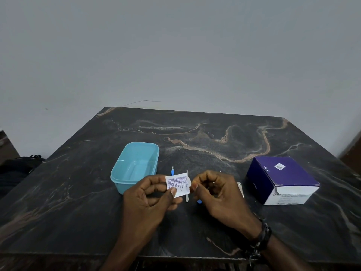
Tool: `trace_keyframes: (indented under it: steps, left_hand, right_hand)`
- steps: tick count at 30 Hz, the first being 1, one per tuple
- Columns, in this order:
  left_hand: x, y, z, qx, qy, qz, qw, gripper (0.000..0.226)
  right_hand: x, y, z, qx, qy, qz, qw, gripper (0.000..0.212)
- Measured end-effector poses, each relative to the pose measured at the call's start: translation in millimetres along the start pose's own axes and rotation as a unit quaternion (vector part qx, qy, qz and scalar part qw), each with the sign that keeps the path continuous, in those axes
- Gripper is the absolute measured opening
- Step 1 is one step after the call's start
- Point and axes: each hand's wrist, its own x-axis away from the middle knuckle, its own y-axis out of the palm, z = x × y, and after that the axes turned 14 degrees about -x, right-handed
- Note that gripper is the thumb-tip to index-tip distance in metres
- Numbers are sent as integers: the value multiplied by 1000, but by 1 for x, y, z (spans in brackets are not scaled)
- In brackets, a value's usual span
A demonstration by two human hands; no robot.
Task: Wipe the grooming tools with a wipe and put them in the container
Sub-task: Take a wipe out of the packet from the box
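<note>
A small white wipe sachet (178, 184) with blue print is held above the table between both hands. My left hand (150, 200) pinches its left edge with thumb and fingers. My right hand (216, 194) pinches its right edge. A light blue plastic container (125, 179) stands open to the left of the hands. Grooming tools lie on the table behind the hands: a blue-handled tool (172, 171), a slim metal tool (187, 197), and a metal nail clipper (240, 187) partly hidden by my right hand. Another blue handle tip (199, 201) shows under my right hand.
A purple and white cardboard box (281, 178) sits on the right of the dark marble table (214, 137). A grey wall rises behind the table. A dark bag (17, 169) lies off the table's left edge.
</note>
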Motion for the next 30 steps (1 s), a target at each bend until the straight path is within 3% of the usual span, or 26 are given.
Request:
trace_keyframes:
  steps: [5, 10, 17, 20, 26, 30]
  left_hand:
    - [0, 0, 0, -3, 2, -5, 1000, 22]
    - [1, 1, 0, -4, 1, -12, 1000, 23]
    - [0, 0, 2, 11, -10, -3, 1000, 19]
    - [1, 0, 4, 20, -10, 8, 1000, 14]
    - [3, -1, 7, 26, -7, 6, 1000, 11]
    - [4, -1, 9, 25, 1, -12, 1000, 14]
  right_hand:
    - [0, 0, 2, -21, 2, 9, 1000, 6]
    - [-1, 2, -3, -71, -19, 21, 997, 35]
    - [-2, 2, -5, -98, -30, 77, 992, 25]
    - [-3, -1, -2, -51, -38, 102, 993, 17]
    - [-3, 0, 7, 3, -35, 74, 997, 23]
    - [-2, 3, 1, 15, -40, 5, 999, 22]
